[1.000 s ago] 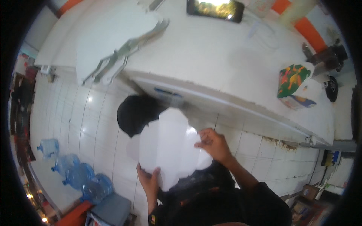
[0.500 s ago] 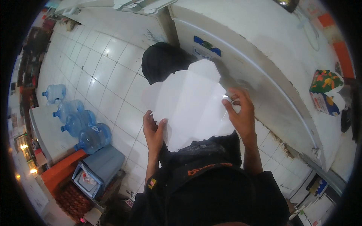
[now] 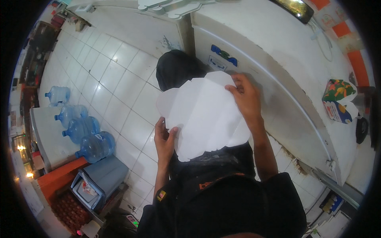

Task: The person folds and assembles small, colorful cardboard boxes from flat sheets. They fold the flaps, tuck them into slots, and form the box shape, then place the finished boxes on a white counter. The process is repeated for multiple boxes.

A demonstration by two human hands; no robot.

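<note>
In front of my body I hold a flat white cardboard box blank (image 3: pixel 206 119) with creased panels and rounded flaps. My left hand (image 3: pixel 165 139) pinches its left edge between thumb and fingers. My right hand (image 3: pixel 245 95) grips the flap at its upper right, thumb on the face and fingers behind. The sheet is unfolded and tilted, and it hides part of my dark clothing and lap.
Several blue water jugs (image 3: pixel 95 146) line the tiled floor at left, by a grey-blue bin (image 3: pixel 99 178). A white chest freezer (image 3: pixel 278 99) stands at right, with a colourful folded carton (image 3: pixel 339 101) on top. Stacked pale box blanks (image 3: pixel 174 8) lie at the top.
My right hand has shifted up and left along the blank, from its right side to the upper-right flap. My left hand keeps its grip. The view has moved slightly.
</note>
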